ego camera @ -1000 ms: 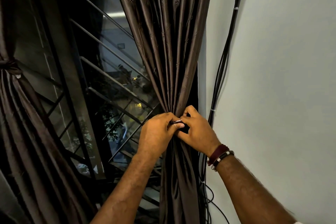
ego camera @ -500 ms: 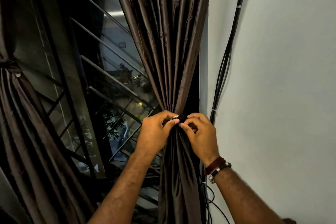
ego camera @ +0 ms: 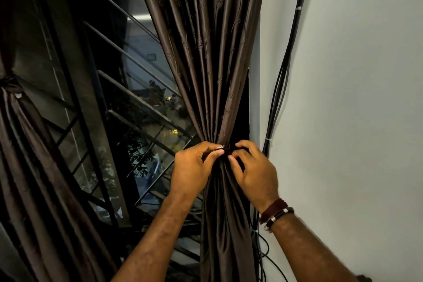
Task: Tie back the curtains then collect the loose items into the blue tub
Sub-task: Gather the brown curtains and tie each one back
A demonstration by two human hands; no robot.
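A dark brown curtain (ego camera: 206,57) hangs gathered into a narrow waist beside the white wall. A dark tie-back band (ego camera: 226,152) wraps that waist, mostly hidden by my fingers. My left hand (ego camera: 194,167) pinches the band's end, where a small silvery piece shows at my fingertips. My right hand (ego camera: 254,171) rests on the right side of the waist with fingers curled and slightly apart, touching the band. A second brown curtain (ego camera: 29,155) at the left edge is bound at its waist by a tie (ego camera: 10,84). The blue tub is out of view.
A window (ego camera: 142,103) with slanted metal bars fills the middle, dark outside with a few lights. Black cables (ego camera: 288,71) run down the white wall (ego camera: 354,110) right of the curtain and loop near the bottom. Bracelets sit on my right wrist.
My right hand's fingers have loosened and spread from a tight pinch on the band. My left hand keeps its pinch. The view has shifted slightly.
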